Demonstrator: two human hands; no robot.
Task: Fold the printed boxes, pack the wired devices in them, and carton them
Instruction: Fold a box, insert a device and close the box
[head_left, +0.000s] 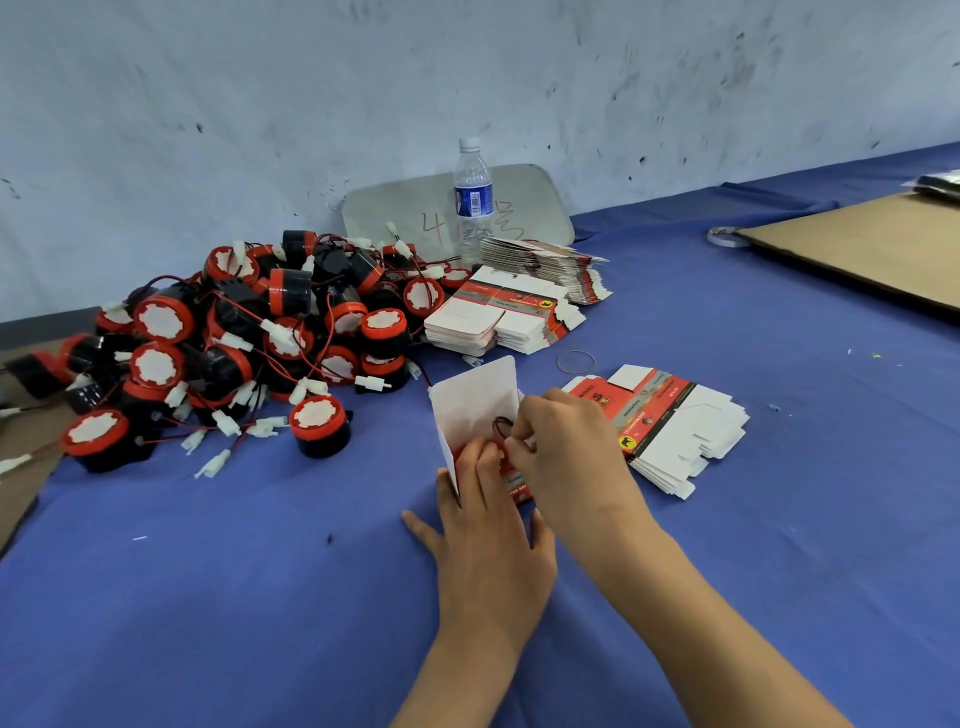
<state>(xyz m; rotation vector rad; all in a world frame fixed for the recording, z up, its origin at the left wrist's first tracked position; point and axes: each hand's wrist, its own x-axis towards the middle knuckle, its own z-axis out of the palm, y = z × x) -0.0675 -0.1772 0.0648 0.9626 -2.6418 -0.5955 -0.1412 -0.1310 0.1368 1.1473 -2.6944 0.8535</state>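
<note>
Mid-pack at the near centre of the blue cloth (260, 597). Steadying the open box (475, 400) from the near side with the left hand (488, 525), fingers hooked over its lower edge. Pinching a loop of dark wire (501, 426) at the box mouth with the right hand (561, 452), tucking it down. Device body hidden behind the fingers, probably already inside, though hard to tell from here.

Worth watching:

- Springy wire: likely to pop back out on too early a release, then get trapped under the tall white flap. Result: a kinked lead or a badly seated lid.
- Thin card: easy to crease or tear at the tuck with too hard a push.
- Held at the near end only, so prone to tipping away under the right hand's pressure.
- Stack of flat boxes (670, 421) just right of the right wrist — easy to fan out with a careless sweep.
- Pile of wired devices (234, 338) at far left, leads tangled; risk of dragging neighbours along when pulling one free.
</note>
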